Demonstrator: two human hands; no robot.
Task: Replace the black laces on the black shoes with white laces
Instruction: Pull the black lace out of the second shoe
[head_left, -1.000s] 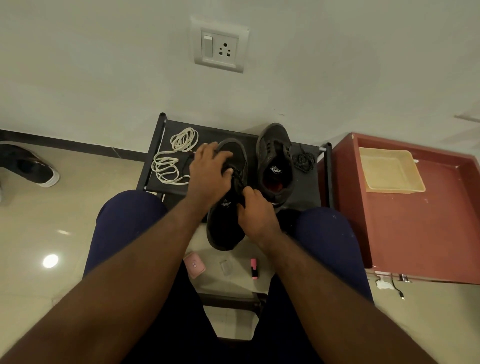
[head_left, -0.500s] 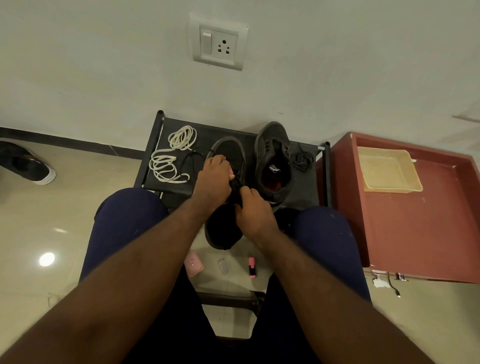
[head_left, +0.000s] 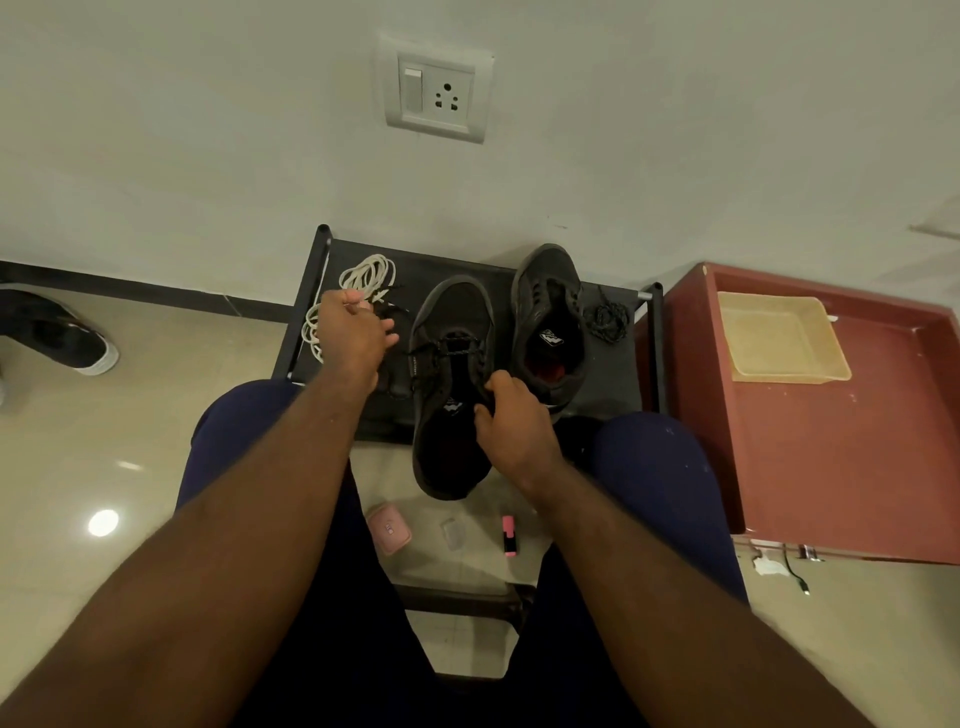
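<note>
The right grip (head_left: 511, 426) is curled round the right side of the collar of the near black shoe (head_left: 457, 306), fingers hooked over the rim. The left grip (head_left: 350, 335) is raised left of that shoe with its fingers curled tight, pinching what looks like a strand of the black lace (head_left: 460, 352), which crosses the shoe's upper eyelets. The shoe's long axis runs front to back on the bench (head_left: 613, 374), toe towards the wall and heel hanging past the front edge. Just right of it the second black shoe (head_left: 548, 291) points the same way, unlaced. A loose black lace (head_left: 605, 317) lies bunched near the right edge. White laces (head_left: 366, 273) are coiled at the back left corner.
</note>
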